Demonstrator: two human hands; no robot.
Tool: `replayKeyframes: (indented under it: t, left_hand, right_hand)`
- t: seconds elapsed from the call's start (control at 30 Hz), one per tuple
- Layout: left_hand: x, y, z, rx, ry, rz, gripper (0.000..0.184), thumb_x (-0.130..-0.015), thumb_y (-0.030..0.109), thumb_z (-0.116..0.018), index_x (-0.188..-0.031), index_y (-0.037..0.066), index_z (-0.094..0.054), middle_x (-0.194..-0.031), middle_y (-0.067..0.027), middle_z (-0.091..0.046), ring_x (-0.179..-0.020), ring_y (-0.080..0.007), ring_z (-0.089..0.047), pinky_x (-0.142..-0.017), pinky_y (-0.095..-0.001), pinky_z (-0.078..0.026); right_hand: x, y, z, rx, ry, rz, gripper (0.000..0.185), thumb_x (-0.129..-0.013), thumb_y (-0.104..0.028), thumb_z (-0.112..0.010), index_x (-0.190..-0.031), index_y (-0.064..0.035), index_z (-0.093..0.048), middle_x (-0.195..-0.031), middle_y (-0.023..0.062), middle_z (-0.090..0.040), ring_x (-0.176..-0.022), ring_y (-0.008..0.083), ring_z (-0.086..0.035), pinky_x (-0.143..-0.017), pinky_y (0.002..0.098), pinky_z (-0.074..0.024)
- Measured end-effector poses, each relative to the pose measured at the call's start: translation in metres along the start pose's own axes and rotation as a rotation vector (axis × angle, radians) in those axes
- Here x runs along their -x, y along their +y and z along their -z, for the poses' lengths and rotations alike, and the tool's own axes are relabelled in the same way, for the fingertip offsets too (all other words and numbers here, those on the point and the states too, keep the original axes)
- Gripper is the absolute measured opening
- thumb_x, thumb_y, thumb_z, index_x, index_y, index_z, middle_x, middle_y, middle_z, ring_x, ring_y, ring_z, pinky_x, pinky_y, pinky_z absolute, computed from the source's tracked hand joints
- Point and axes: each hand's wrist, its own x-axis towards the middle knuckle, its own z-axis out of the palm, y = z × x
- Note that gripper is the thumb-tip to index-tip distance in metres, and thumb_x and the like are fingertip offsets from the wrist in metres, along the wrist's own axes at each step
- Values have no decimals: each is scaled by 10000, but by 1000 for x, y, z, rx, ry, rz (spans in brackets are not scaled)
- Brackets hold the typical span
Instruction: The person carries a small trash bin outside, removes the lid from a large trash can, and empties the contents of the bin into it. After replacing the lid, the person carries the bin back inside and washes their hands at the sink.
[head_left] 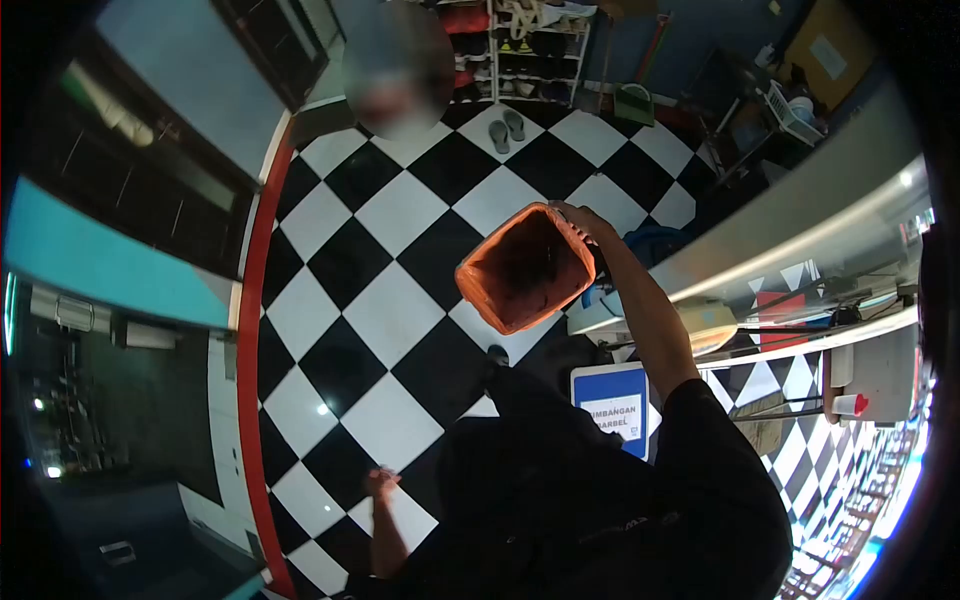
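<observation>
We note the left hand (382,482) low, no object visible in it; its finger spread we cannot tell. The orange bin (487,279) is lifted, not set down, its rim clamped by the right hand (584,222); contents too dark to judge. Checkered tile floor (392,308); beyond, grey slippers (499,138), shoe rack (494,52), green dustpan (634,104).

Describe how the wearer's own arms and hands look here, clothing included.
The right sleeve is black and ends near the elbow, leaving the right forearm bare. The left forearm is bare too; its sleeve edge is hard to make out. No glove shows on the right hand or left hand. The black top has small, unreadable pale marks.
</observation>
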Motion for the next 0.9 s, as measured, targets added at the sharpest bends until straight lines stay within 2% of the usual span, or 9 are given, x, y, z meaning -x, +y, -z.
replayKeyframes:
  t: [0.03,0.1,0.23,0.27,0.57,0.67,0.8,0.83,0.9]
  left_hand:
    - [23,66,-45,320,31,415,203,-803,240,-626,-883,72,-544,-803,-85,-570,-680,-237,-594,-577,-389,-502]
    - [10,76,-96,187,-254,519,243,-811,261,-621,-961,87,-541,-864,-93,-574,-711,-265,-611,-589,-396,-501]
    - [-69,161,-166,1,-427,479,213,-807,241,-609,-919,73,-543,-821,-85,-570,-672,-244,-600,-551,-369,-492]
    - [-93,183,-179,-26,-435,473,206,-806,236,-606,-909,69,-543,-811,-83,-569,-662,-238,-597,-541,-362,-490]
    - [-348,333,-257,-245,-360,594,160,-798,192,-581,-815,36,-548,-714,-65,-560,-575,-189,-572,-455,-300,-471]
    - [-459,397,-273,-293,-259,490,154,-795,177,-572,-784,25,-550,-682,-59,-557,-545,-173,-563,-426,-279,-464]
    - [-561,676,-366,-514,-292,-61,266,-809,183,-546,-576,104,-443,-532,23,-449,-402,-73,-401,-325,-237,-268]
    - [-599,712,-395,-624,-171,-87,210,-837,164,-524,-647,74,-516,-576,9,-486,-441,-75,-433,-367,-229,-335]
    - [-646,780,-459,-324,-250,-320,148,-845,103,-490,-754,36,-587,-612,-12,-523,-492,-95,-479,-456,-223,-419]
  right_hand:
    - [-27,7,11,2,5,-13,874,-601,-759,-507,-981,25,-581,-790,142,-583,-670,248,-549,-586,354,-453]
    - [-107,37,35,66,44,-133,874,-608,-762,-493,-942,38,-607,-824,174,-600,-749,275,-569,-636,369,-457]
    - [-161,24,112,108,274,-153,851,-656,-732,-462,-898,64,-641,-927,253,-610,-907,339,-590,-739,393,-461]
    - [-166,12,136,60,209,-241,787,-645,-619,-563,-1014,75,-599,-1030,243,-591,-955,349,-587,-804,395,-467]
    - [-322,133,313,262,509,-467,770,-686,-653,-514,-1012,37,-610,-1009,241,-593,-972,350,-573,-799,416,-451]
    - [-337,171,386,292,547,-367,745,-699,-673,-492,-929,22,-631,-888,239,-619,-862,341,-595,-725,417,-449]
    - [-337,143,465,270,586,-361,650,-739,-630,-497,-837,-1,-630,-739,217,-607,-712,315,-585,-638,394,-437]
    - [-341,140,479,276,592,-458,651,-748,-629,-491,-826,2,-628,-724,209,-607,-703,313,-586,-632,389,-436]
    - [-365,170,513,261,644,-409,689,-718,-652,-506,-826,14,-646,-771,196,-623,-727,318,-605,-653,407,-455]
